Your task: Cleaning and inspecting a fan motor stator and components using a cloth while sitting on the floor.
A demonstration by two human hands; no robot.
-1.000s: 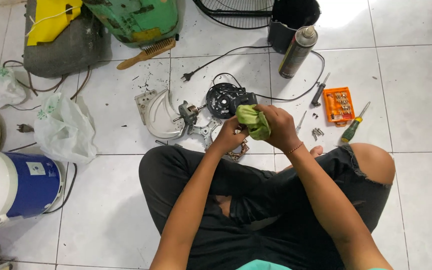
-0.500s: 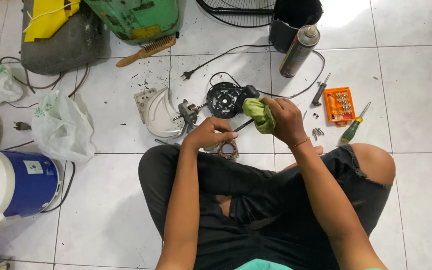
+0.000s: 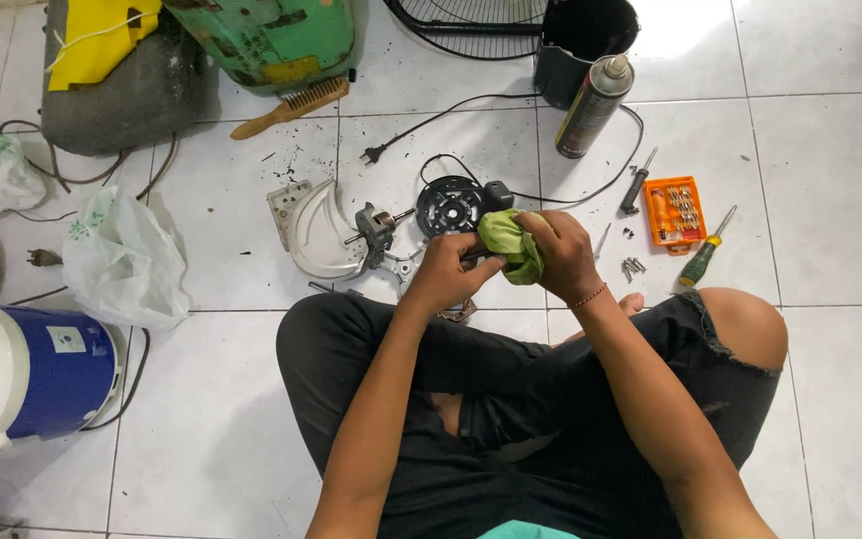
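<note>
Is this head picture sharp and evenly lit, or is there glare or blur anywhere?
Head view: mostly sharp; soft, even light, faint sheen on the white floor tiles; a soft shadow under the legs; the right hand and green cloth read clearly; straight tile lines bend slightly toward the edges.

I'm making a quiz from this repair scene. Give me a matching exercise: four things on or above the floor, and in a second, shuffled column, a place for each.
Things:
1. green cloth
2. spray can
3. orange bit case
4. wooden brush

Places:
A. lying on the tile just below the green metal housing
B. flat on the tile between two screwdrivers
C. held in the right hand
D. leaning by the black bucket

Pairs: 1-C, 2-D, 3-B, 4-A
</note>
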